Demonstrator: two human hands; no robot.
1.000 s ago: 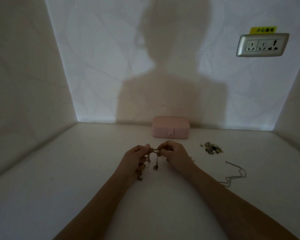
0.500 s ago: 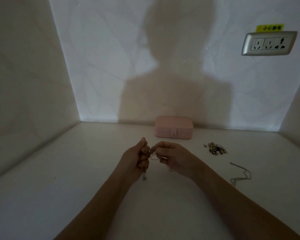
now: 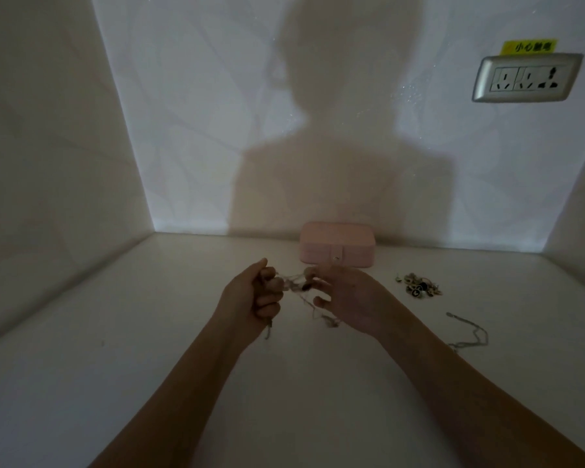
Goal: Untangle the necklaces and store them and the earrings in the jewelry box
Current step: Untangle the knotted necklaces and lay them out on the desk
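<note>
pinching tangled necklaces (image 3: 296,285), left hand (image 3: 250,298) and right hand (image 3: 348,295) both clamped on them, risking tighter knots if tugged

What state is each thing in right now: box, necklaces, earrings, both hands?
jewelry box: closed, lid down, by the back wall.
tangled necklaces: knotted, stretched between both hands, ends dangling.
left hand: grips one side of the tangle, fingers curled.
right hand: pinches the other side.
earrings: loose pile on the table, not boxed.
single chain: lying loose on the table.
wall socket: nothing plugged in.
</note>
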